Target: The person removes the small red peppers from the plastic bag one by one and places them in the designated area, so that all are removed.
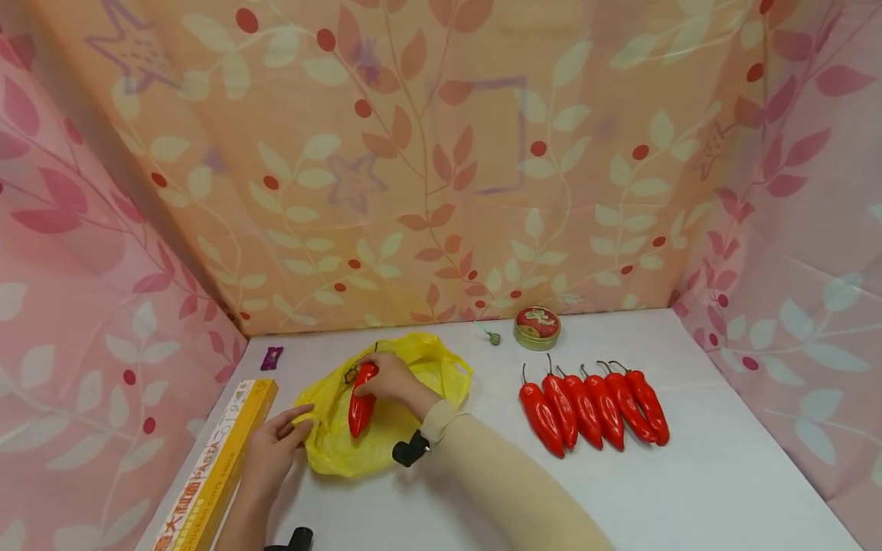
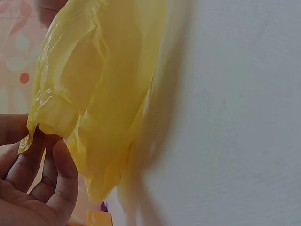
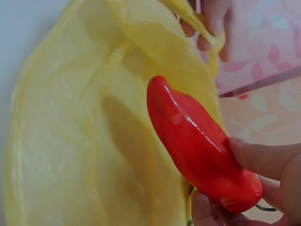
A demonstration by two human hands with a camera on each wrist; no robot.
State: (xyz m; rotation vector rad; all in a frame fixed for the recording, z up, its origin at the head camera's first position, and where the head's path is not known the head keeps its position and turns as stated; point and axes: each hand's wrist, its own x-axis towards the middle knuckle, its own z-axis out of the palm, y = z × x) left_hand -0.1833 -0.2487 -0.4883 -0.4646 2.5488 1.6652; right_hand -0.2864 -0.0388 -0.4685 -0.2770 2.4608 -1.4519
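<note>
A red chili pepper (image 1: 361, 413) with a thin green stem hangs tip-down over a yellow plastic bag (image 1: 334, 453). My right hand (image 1: 394, 376) grips this pepper near its stem end, thumb on one side and fingers on the other, as the right wrist view shows. At the bag's left rim, my left hand (image 1: 271, 453) pinches the edge of the plastic, which rises in folds from the table. In the left wrist view the yellow bag (image 2: 113, 84) blocks sight of the pepper. More green stem shows partly behind the held pepper, inside the bag's mouth.
Several red peppers (image 1: 598, 409) lie side by side in a row on the right. Behind them stands a round red-and-gold tin (image 1: 537, 328), with a small green wrapped item (image 1: 494, 337) beside it. A long yellow pasta box (image 1: 217, 467) and a purple-wrapped candy (image 1: 272, 357) lie left.
</note>
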